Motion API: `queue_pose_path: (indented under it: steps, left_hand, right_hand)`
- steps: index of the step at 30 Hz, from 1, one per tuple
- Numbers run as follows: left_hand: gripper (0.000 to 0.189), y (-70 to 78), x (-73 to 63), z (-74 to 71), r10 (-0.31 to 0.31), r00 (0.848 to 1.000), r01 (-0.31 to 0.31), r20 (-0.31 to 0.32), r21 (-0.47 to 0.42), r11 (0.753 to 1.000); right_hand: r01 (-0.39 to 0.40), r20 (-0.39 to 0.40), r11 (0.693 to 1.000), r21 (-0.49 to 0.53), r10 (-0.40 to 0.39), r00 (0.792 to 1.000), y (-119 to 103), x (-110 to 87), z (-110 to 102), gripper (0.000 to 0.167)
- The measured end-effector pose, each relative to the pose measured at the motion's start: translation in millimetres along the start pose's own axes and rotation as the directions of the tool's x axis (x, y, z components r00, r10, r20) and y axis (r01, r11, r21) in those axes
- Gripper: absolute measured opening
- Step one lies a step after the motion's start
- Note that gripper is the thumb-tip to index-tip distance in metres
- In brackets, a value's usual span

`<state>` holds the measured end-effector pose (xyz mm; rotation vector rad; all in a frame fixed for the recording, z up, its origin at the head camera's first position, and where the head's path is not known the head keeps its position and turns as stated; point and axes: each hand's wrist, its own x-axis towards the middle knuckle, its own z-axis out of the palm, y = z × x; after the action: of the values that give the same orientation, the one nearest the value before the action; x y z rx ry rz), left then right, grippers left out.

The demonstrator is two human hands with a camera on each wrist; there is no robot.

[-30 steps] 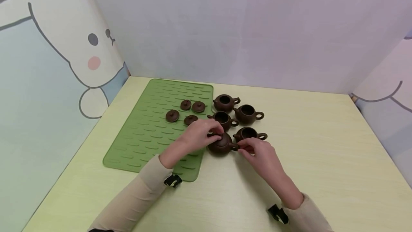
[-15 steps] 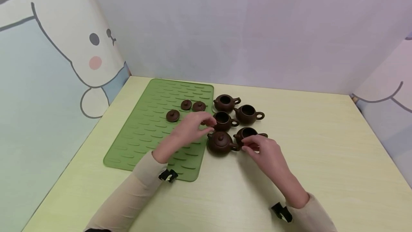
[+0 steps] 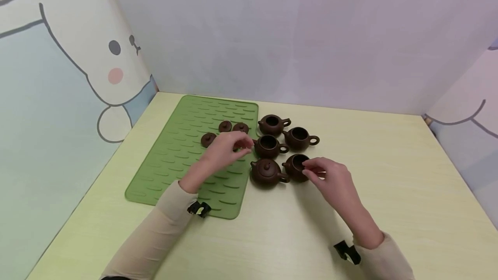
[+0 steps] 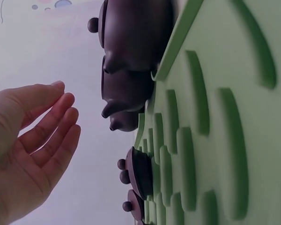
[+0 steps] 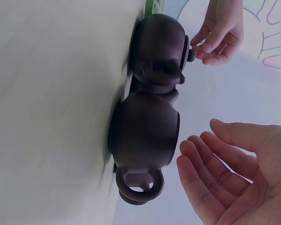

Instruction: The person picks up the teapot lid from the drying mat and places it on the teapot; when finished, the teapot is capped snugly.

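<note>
My left hand (image 3: 225, 150) hovers over the right part of a green ridged mat (image 3: 163, 180), its fingers loosely bent and holding nothing. Beneath and behind it, small dark brown teapot lids (image 3: 209, 139) lie on the mat, some partly covered by the hand. Just right of the mat stands a dark brown teapot (image 3: 266, 176) with its lid on. My right hand (image 3: 330, 180) is held beside a lidless teapot (image 3: 294, 171), hiding that pot's handle in the head view. In the right wrist view a gap shows between its relaxed fingers (image 5: 189, 171) and that pot.
Other lidless teapots (image 3: 298, 139) stand close together behind these two, handles to the right. The pale wooden table (image 3: 389, 176) runs to a plain back wall (image 3: 311, 46). A cartoon-printed side wall (image 3: 78, 98) rises at the left.
My left hand let go of the lid knob on the front teapot and drew back left over the mat. My right hand left that teapot's handle and moved right. The lid stays on the pot.
</note>
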<state>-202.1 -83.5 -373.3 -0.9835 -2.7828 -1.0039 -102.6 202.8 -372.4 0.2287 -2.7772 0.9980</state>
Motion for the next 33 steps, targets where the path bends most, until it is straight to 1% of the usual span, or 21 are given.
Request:
queue_pose_path:
  steps: [6,15,18,22,23,25,29,30,33]
  left_hand:
    - [0.016,-8.0,-0.5,0.2,-0.02,1.0,0.02,-0.011,0.034,0.999]
    - [0.015,-18.5,-2.2,1.8,-0.039,0.999,0.039,-0.035,-0.008,0.999]
    - [0.016,-21.4,-2.4,2.3,-0.057,0.998,0.056,-0.037,-0.018,0.998]
    - [0.016,-27.4,-2.4,3.4,-0.1,0.993,0.099,-0.056,-0.022,0.995]
    - [0.015,-29.2,-2.3,3.6,-0.115,0.991,0.114,-0.063,-0.021,0.993]
    - [0.014,-32.2,-2.3,3.7,-0.164,0.983,0.163,-0.078,-0.024,0.986]
    - [0.014,-37.8,-2.8,3.4,-0.271,0.957,0.269,-0.1,-0.036,0.963]
    - [0.015,-39.0,-3.1,3.1,-0.294,0.95,0.29,-0.104,-0.051,0.956]
    - [0.019,-42.3,-4.0,2.2,-0.342,0.935,0.332,-0.097,-0.099,0.938]
  right_hand:
    - [-0.017,-0.032,1.0,0.008,0.018,0.999,5,1.3,-8,0.016]
    - [-0.031,-0.07,1.0,-0.001,0.031,0.997,17,3.8,-14,0.017]
    - [-0.043,-0.078,0.999,-0.002,0.043,0.996,21,4.6,-14,0.017]
    - [-0.047,-0.091,0.999,0.006,0.048,0.995,28,5.8,-14,0.018]
    - [-0.046,-0.096,0.999,0.007,0.046,0.994,29,6.2,-14,0.018]
    - [-0.042,-0.106,0.999,0.008,0.043,0.993,33,7.0,-13,0.019]
    - [-0.04,-0.116,0.999,0.013,0.041,0.992,39,8.9,-10,0.021]
    - [-0.041,-0.115,0.999,0.015,0.042,0.992,41,9.3,-10,0.021]
    - [-0.053,-0.099,0.998,0.018,0.054,0.994,45,9.8,-8,0.022]
